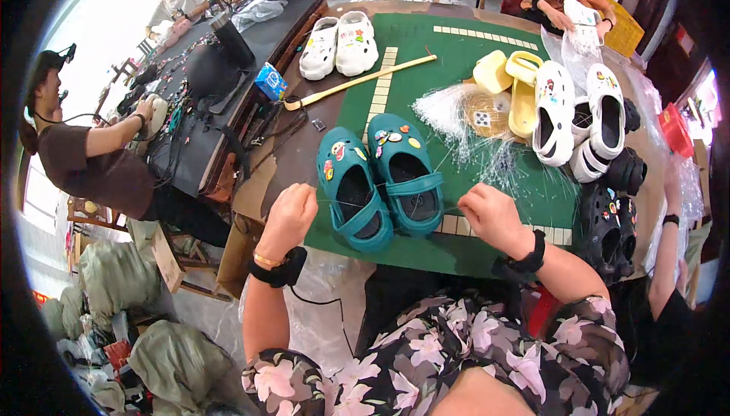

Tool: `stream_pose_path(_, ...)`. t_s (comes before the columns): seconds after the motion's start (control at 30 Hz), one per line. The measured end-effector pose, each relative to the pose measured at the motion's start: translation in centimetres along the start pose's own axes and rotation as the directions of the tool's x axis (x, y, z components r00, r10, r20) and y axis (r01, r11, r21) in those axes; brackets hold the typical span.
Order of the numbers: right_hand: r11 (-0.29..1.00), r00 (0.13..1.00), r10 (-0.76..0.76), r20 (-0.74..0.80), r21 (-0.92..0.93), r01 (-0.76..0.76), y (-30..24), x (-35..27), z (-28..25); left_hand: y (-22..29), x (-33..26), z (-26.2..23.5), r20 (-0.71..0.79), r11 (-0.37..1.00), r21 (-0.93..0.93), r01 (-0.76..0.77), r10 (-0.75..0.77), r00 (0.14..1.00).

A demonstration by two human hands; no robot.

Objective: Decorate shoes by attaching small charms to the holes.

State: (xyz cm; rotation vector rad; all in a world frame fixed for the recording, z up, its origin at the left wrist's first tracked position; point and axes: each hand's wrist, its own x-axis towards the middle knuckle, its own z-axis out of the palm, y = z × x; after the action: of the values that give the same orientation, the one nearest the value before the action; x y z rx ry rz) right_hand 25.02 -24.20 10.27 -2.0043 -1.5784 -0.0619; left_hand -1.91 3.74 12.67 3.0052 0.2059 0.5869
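A pair of teal clogs (pixel 384 180) with small coloured charms stands side by side on the green table mat (pixel 449 51), close to the near edge. My left hand (pixel 290 214) is closed just left of the left clog. My right hand (pixel 493 217) is closed just right of the right clog. A thin clear thread (pixel 380 204) stretches between the two fists, across the clogs' openings. Each wrist wears a black band.
White clogs (pixel 339 45), yellow slippers (pixel 511 81), a heap of clear threads (pixel 464 115), more white clogs (pixel 582 112) and black clogs (pixel 612 222) lie on the mat. A long wooden stick (pixel 357 81) lies diagonally. Other people sit at the left and far tables.
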Motion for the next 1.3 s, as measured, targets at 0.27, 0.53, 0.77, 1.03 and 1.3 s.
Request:
stream_pose_path(0.27, 0.913, 0.913, -0.390, 0.122, 0.180, 0.366, -5.4, -1.6, 1.9, 4.7, 6.4, 1.2, 0.285, -0.029, -0.946, 0.322, -0.545, 0.788)
stream_pose_path(0.53, 0.901, 0.901, -0.433, 0.042, 0.058, 0.430, -4.8, 0.3, 4.1, 6.9, 10.4, 2.7, 0.507, 0.105, -0.758, 0.643, -0.525, 0.684)
stream_pose_path(0.77, 0.864, 0.870, -0.494, -0.002, -0.112, 0.490, -4.1, 2.0, 3.8, 7.5, 12.9, 4.6, 0.511, 0.421, -0.716, 0.557, -0.228, 0.829)
stream_pose_path(1.03, 0.905, 0.917, -0.171, -0.362, 0.311, 0.292, -4.2, 3.9, 1.3, 7.7, 12.4, 4.6, 0.361, 0.516, -0.713, 0.475, -0.311, 0.879)
stream_pose_path(1.3, 0.673, 0.953, 0.279, -0.118, 0.732, -0.106, -4.2, 6.9, 2.5, 9.0, 11.7, 4.1, 0.280, 0.643, -0.626, 0.441, -0.343, 0.897)
